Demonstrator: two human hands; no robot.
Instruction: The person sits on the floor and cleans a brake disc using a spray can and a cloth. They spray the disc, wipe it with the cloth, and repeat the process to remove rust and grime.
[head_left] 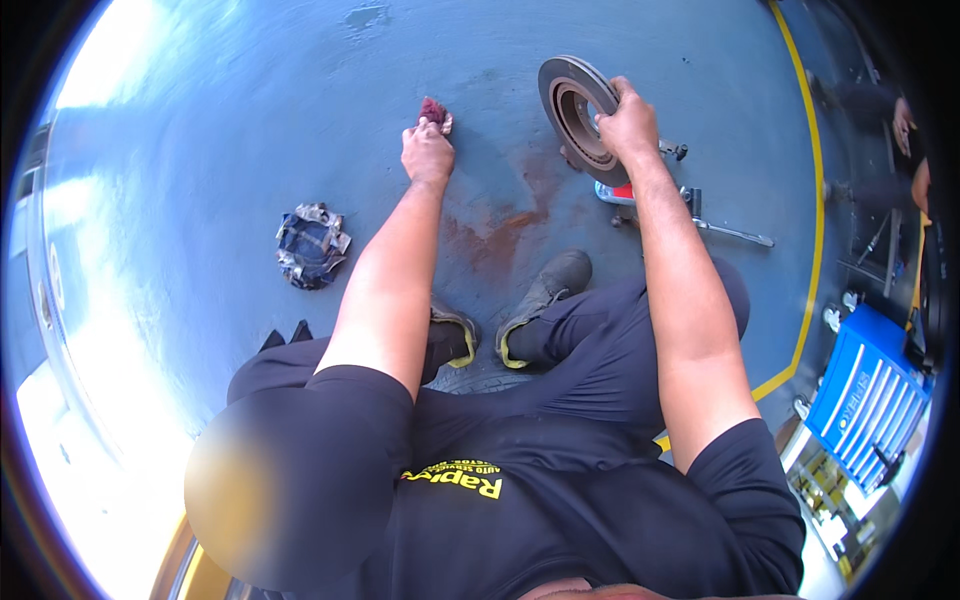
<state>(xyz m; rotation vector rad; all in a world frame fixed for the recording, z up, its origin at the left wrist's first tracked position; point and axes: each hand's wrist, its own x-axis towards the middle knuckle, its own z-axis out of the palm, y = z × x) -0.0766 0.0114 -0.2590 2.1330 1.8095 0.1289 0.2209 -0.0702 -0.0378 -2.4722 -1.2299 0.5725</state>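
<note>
My right hand [630, 125] grips the top rim of a grey metal brake disc [572, 105] that stands on edge on the blue-grey floor. My left hand [428, 150] is stretched forward and closed on a small dark red rag [435, 110], which it presses against the floor left of the disc. Both arms are bare below short black sleeves. My two grey work shoes [545, 298] are planted close together below the hands.
A rusty stain [500, 232] marks the floor between hands and shoes. A crumpled dark cloth [312, 245] lies to the left. A long metal wrench [735, 235] and a red-and-white object [620, 192] lie right of the disc. A yellow floor line [815, 200], a blue tool cabinet [865, 400] and another person [905, 130] are at right.
</note>
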